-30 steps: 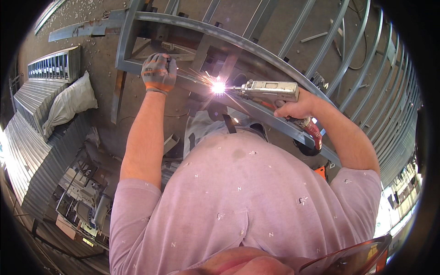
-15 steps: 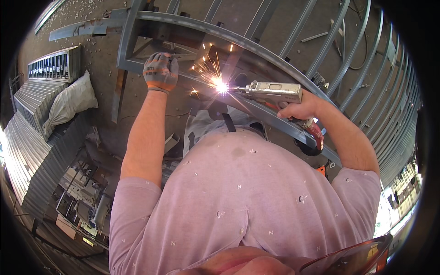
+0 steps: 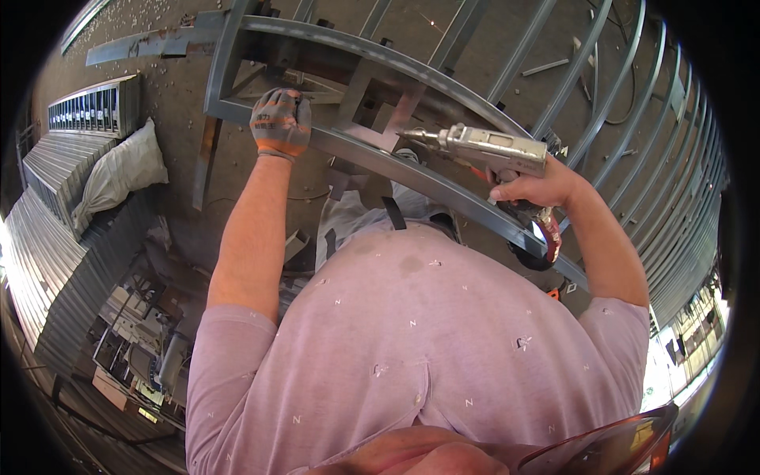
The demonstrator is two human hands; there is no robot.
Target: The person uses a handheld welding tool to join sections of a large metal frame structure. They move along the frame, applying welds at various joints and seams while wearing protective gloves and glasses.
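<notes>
My right hand [image 3: 540,187], bare, is wrapped round the grip of a silver handheld welding gun [image 3: 497,147]. The gun's narrow nozzle points left, just over a steel crosspiece [image 3: 372,138] beside the near rail, with no sparks at its tip. A grey and orange work glove covers my left hand [image 3: 280,123], closed over the near steel rail [image 3: 348,148] close to the frame's left corner; the fingertips are partly hidden. Beyond it, a curved steel bar [image 3: 348,38] forms the frame's far side.
Long parallel steel bars [image 3: 586,71] spread to the far right. On the left stand stacked corrugated metal sheets [image 3: 59,174] and a white sack [image 3: 123,170]. A red hose section [image 3: 552,231] hangs below the gun. Loose metal strips lie on the floor.
The bright arc and its sparks have gone out. My right hand has drawn the welding gun slightly right and toward me. My left hand stays on the rail.
</notes>
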